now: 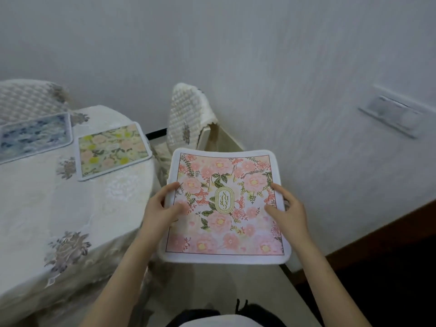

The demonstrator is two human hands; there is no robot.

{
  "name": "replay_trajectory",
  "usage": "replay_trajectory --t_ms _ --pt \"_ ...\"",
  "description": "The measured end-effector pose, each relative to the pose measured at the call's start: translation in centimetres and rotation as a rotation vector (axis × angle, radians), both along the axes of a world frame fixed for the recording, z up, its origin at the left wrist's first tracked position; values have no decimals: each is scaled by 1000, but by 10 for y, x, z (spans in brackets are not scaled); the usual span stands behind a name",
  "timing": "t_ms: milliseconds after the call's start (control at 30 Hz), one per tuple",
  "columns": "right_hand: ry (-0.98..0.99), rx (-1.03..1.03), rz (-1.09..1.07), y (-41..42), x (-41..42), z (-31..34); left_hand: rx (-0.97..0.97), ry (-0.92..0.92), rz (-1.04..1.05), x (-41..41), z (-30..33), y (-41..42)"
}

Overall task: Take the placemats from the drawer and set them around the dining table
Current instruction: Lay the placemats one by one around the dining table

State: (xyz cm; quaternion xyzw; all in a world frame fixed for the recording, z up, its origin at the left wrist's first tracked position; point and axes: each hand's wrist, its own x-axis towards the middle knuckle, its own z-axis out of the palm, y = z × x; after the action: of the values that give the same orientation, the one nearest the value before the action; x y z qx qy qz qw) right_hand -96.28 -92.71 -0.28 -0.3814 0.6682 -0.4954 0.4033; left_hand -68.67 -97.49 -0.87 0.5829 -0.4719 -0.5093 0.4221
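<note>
A pink floral placemat (224, 230) with a white border and a small oval label in its middle hangs in the air right of the dining table (47, 208). My left hand (160, 208) grips its left edge, thumb on top. My right hand (289, 213) grips its right edge the same way. Two other placemats lie flat on the table: a yellow and pink floral one (113, 151) near the far right edge, and a blue patterned one (33, 135) to its left.
The table wears a cream embroidered cloth. A chair (188, 114) with a quilted cream cover stands against the wall just beyond the held mat; another covered chair (28, 97) is at the far left. A wall socket (391, 116) is on the right.
</note>
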Motion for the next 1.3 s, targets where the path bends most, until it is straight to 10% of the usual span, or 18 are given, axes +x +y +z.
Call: replay_trajectory --t_ms 700,1300 --pt "30 21 811 -398 70 -1 82 -35 835 19 -9 -190" --pt "103 6 1418 -438 296 -17 64 -13 1463 101 -24 -127"
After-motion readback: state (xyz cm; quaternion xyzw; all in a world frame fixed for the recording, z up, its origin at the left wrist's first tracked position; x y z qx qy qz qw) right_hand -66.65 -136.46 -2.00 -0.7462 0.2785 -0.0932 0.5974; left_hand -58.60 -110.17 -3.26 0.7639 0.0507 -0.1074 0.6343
